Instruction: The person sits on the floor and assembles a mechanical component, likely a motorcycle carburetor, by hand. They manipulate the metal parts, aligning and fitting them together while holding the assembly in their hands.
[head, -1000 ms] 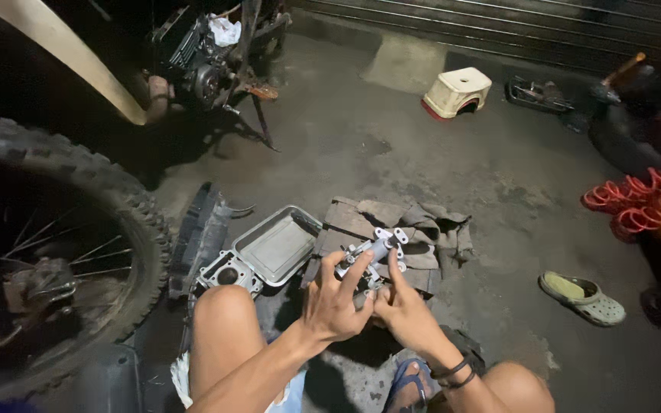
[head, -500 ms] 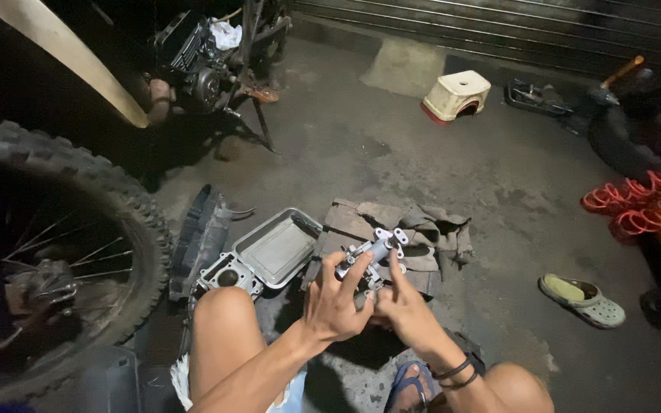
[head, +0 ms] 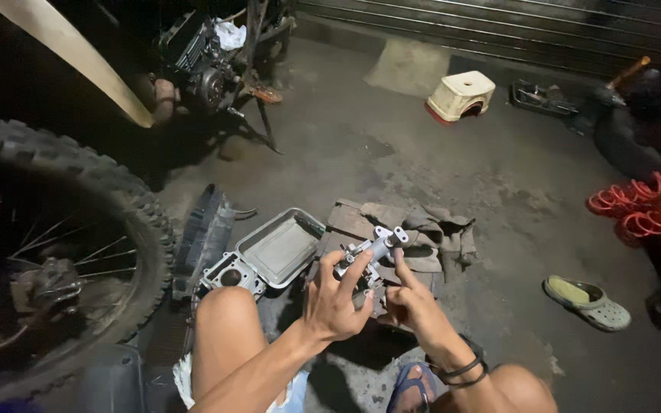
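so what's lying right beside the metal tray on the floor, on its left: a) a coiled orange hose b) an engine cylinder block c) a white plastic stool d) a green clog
b: the grey engine cylinder block with its round bore lies against the left end of the metal tray, while both hands hold a small metal part over the rags.

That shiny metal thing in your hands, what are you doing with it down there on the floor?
A person crouches on a concrete floor, holding a small metal engine part in both hands. The left hand wraps it from the side with a firm grip and the right hand pinches it from the other. Just beyond lie a grey rag, a metal tray and a cylinder block. A knobby motorcycle wheel stands at the left.
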